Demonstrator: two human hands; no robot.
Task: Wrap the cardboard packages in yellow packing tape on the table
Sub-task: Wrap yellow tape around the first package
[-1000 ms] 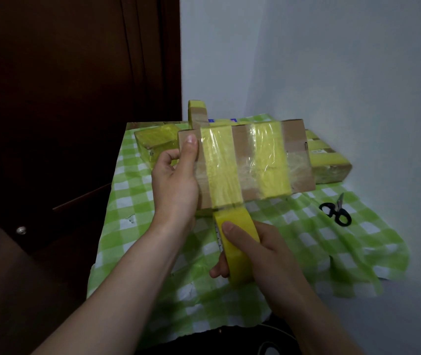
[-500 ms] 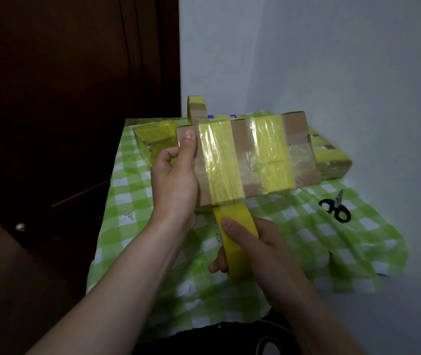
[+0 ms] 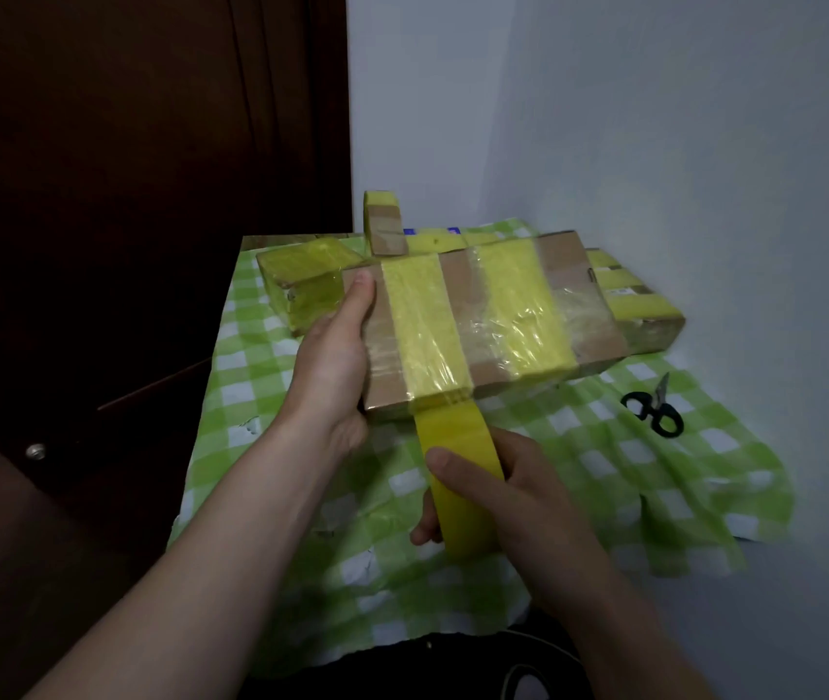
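A flat cardboard package (image 3: pixel 468 305) with two yellow tape bands across it is held above the table. My left hand (image 3: pixel 334 361) grips its left end, thumb on top. My right hand (image 3: pixel 498 502) grips a roll of yellow packing tape (image 3: pixel 460 477) just below the package's near edge. The tape runs from the roll straight onto the left band. Three other taped packages lie behind: a yellow one at the left (image 3: pixel 301 280), one at the right (image 3: pixel 639 310), and a small one standing upright (image 3: pixel 383 224).
Black scissors (image 3: pixel 652 409) lie on the green checked tablecloth (image 3: pixel 604 477) to the right. A white wall (image 3: pixel 655 118) borders the table's far and right sides. A dark wooden door (image 3: pixel 124 194) stands at the left.
The package has tilted flatter, its top face turning up toward me. My right hand has kept the roll under the near edge, and a short length of tape has drawn out.
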